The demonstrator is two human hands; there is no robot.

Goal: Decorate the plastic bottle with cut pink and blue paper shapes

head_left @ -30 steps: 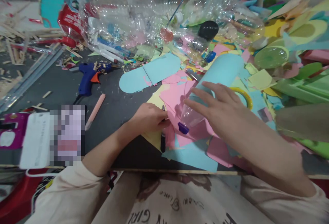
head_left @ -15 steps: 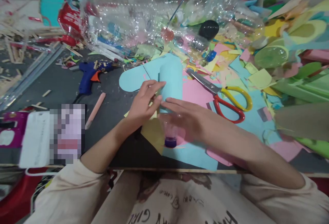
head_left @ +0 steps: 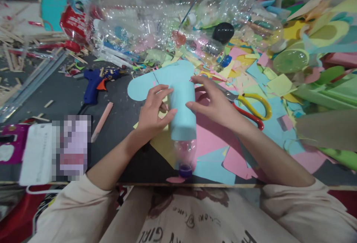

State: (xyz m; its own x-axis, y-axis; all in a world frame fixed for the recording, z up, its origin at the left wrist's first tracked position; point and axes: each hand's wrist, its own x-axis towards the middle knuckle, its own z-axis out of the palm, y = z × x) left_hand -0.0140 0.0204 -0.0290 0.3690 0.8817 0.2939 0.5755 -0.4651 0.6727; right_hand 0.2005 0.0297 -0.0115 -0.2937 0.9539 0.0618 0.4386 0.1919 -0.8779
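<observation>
A clear plastic bottle (head_left: 185, 150) lies with its purple cap (head_left: 185, 170) toward me. Light blue paper (head_left: 182, 124) is wrapped around its body. From the left side, my left hand (head_left: 156, 111) grips the wrapped bottle, thumb on top of the paper. My right hand (head_left: 213, 103) holds it from the right, thumb on the paper and fingers curved along the far right side. Beyond them a flat light blue paper piece with a rounded end (head_left: 141, 86) lies on the table. Scissors (head_left: 253, 105) with yellow and red handles rest beyond my right wrist, partly covered by it.
A blue glue gun (head_left: 93, 85) and a pink stick (head_left: 103, 120) lie to the left, near a phone (head_left: 75, 146) and a white power bank (head_left: 36, 153). Plastic bottles (head_left: 134, 23) crowd the back. Paper scraps (head_left: 245, 60) cover the right. Wooden sticks (head_left: 12, 55) lie far left.
The wrapped bottle has shifted toward me, its cap now nearer the table edge. My right hand has moved from across the bottle's near end to its right side.
</observation>
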